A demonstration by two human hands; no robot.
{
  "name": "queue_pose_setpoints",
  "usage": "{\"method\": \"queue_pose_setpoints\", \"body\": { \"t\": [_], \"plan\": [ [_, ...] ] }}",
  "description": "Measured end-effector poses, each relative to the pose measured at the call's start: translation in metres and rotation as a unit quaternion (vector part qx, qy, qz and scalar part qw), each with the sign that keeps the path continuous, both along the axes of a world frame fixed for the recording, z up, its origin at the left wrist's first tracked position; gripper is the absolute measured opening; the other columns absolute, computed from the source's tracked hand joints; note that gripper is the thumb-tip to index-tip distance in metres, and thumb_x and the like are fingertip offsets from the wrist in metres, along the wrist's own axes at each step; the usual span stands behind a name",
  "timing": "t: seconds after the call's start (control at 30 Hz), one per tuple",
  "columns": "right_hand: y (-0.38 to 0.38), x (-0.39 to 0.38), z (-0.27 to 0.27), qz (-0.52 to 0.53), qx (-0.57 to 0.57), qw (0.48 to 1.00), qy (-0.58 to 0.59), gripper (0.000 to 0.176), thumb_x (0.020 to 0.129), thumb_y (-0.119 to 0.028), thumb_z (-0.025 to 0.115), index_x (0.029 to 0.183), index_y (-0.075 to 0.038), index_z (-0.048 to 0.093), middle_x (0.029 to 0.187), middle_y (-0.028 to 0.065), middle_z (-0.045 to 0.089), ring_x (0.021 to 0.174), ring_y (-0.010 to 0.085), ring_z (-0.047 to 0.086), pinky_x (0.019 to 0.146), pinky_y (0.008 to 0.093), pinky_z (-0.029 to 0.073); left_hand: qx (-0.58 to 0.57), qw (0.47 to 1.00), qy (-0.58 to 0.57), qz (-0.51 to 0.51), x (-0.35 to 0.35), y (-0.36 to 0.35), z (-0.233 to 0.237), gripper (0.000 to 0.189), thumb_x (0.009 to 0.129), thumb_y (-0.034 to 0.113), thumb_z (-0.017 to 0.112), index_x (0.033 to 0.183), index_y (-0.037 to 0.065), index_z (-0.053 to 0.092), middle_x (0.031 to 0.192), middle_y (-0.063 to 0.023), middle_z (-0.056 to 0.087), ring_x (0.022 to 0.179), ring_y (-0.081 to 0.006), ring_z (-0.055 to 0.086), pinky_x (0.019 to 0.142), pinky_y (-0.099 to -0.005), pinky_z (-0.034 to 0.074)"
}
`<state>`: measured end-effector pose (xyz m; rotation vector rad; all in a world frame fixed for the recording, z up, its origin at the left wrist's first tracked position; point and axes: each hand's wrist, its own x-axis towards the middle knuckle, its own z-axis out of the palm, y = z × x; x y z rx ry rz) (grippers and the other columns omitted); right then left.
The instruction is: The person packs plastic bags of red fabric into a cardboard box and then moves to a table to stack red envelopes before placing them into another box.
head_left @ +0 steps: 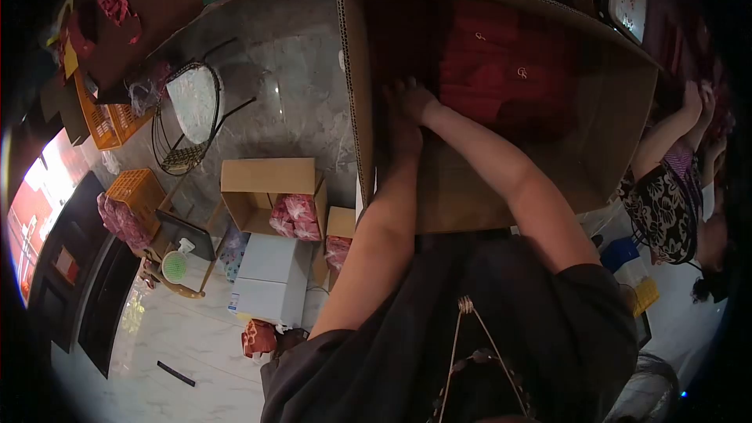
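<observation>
A large open cardboard box [619, 102] stands in front of me, with both my arms reaching into it. Folded red items [486, 70] with small light logos lie inside, towards the middle and right. My left hand [401, 113] is low in the shadowed left part of the box, its fingers lost in the dark. Close beside it, my right hand [415, 100] reaches in from the right, with some fingertips showing faintly. Whether either hand holds anything is too dark to make out.
At left are a round-seated chair [196, 102], orange crates [133, 188], a smaller cardboard box [266, 176] with pink bundles and a white cabinet [270, 274]. A co-worker in a patterned top [666, 204] is at the right, hands near red material.
</observation>
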<state>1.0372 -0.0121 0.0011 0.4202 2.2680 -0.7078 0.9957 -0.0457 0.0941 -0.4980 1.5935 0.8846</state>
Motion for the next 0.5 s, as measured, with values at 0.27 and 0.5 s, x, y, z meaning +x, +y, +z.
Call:
{"method": "queue_pose_setpoints", "body": {
  "t": [0.27,0.5],
  "plan": [
    [0.020,-0.007,-0.006,-0.143,-0.055,0.987,-0.054,0.072,0.090,-0.040,0.054,0.140,0.004,0.028,0.136,0.0332,0.039,0.107,0.0427,0.059,0.086,0.0455,0.052,0.061,0.982,0.148,-0.103,0.024,-0.060,-0.084,0.060,0.104,0.035,0.035,0.154,0.012,0.012,0.150,-0.0136,0.032,0.137,-0.0266,0.033,0.112,-0.0369,0.027],
    [0.010,-0.001,-0.020,-0.148,-0.066,0.985,-0.065,0.074,0.088,-0.048,0.055,0.130,0.011,0.037,0.128,0.0318,0.050,0.113,0.0380,0.058,0.091,0.0405,0.051,-0.027,0.932,0.181,-0.312,0.009,-0.048,-0.057,0.059,0.103,0.029,0.034,0.152,0.006,0.011,0.147,-0.0228,0.033,0.132,-0.0349,0.037,0.109,-0.0427,0.035]
  ]
}}
